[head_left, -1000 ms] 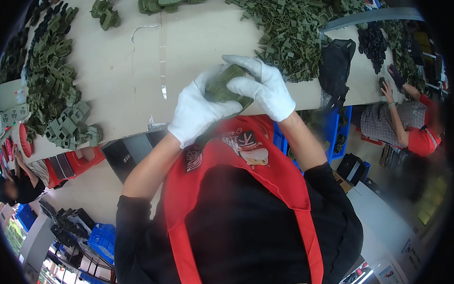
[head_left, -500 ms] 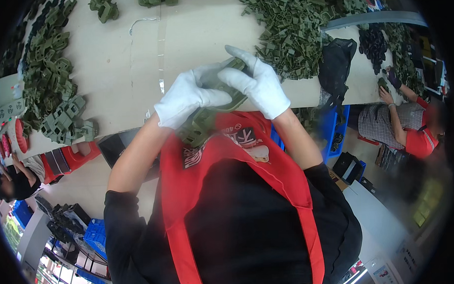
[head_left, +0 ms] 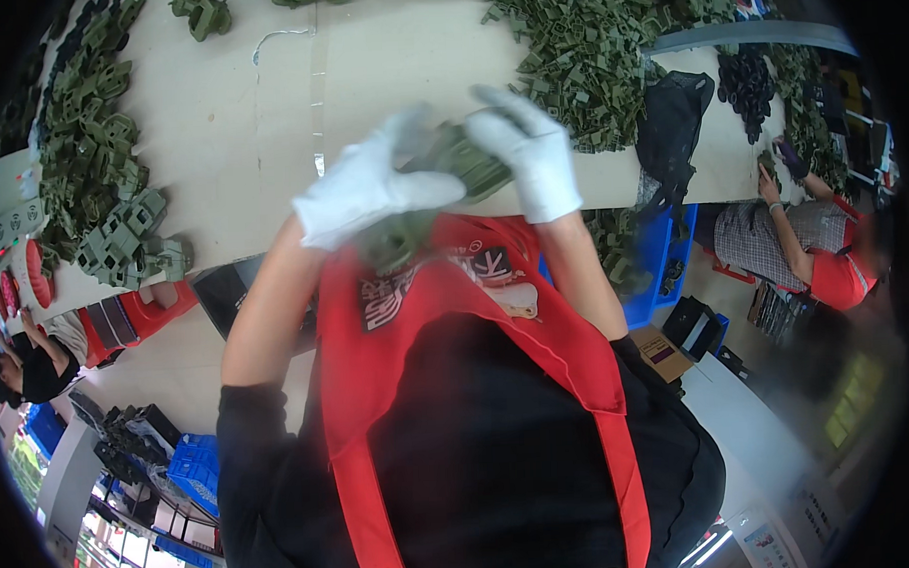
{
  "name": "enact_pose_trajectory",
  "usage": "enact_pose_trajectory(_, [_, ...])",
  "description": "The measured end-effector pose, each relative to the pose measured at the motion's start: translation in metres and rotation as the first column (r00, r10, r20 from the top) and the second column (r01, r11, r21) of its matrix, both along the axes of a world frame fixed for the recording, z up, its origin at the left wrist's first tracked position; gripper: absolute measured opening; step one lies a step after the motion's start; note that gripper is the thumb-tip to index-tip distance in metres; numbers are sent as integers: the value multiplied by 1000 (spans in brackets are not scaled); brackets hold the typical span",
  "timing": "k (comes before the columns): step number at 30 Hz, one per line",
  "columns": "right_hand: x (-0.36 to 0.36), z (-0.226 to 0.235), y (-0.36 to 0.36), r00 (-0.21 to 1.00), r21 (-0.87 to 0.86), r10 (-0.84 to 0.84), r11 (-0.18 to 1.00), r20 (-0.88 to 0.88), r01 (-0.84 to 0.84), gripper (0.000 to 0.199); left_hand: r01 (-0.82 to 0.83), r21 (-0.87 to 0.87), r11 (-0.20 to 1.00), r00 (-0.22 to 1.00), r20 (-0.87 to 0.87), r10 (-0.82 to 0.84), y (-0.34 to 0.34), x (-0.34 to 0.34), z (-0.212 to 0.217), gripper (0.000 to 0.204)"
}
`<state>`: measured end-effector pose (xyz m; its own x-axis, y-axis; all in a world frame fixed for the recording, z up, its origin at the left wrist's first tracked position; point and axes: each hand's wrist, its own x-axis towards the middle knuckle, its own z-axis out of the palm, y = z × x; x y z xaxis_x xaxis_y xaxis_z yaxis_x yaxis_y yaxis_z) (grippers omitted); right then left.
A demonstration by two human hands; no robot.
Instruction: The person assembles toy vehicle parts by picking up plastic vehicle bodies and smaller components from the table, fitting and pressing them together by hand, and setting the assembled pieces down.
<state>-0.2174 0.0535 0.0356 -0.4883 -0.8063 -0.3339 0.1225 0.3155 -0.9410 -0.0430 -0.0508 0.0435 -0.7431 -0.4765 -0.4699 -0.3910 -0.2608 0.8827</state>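
Note:
Both my hands wear white gloves and are above the table's near edge. My left hand (head_left: 371,182) holds an olive-green moulded plastic part (head_left: 476,168), its thumb lying across the part and its fingers smeared by motion. More green plastic (head_left: 398,241) shows below that hand, over the apron; whether it belongs to the same part is hidden. At the part's right end, my right hand (head_left: 535,156) has its fingers stretched out and spread, with the thumb close over the part; I cannot tell whether it touches.
A big heap of small green pieces (head_left: 587,69) covers the table's (head_left: 209,122) far right. Larger green parts (head_left: 94,146) are piled along the left. A black bag (head_left: 674,126) hangs near the right edge, above a blue crate (head_left: 659,267). Co-workers (head_left: 823,236) sit on both sides.
My right hand has opened and its fingers have spread away from the part. My left fingers have lifted, and the part has shifted slightly between the hands.

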Motion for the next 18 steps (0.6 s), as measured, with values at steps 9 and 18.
enact_pose_trajectory(9, [-27,-19,33,943,-63,-299,949,144,310,32,-367,296,882,900,-128,417,16,26,-3,84])
enact_pose_trajectory(18, [14,34,0,708,221,491,868,-507,-444,43,-279,305,911,948,-67,312,30,31,3,79])
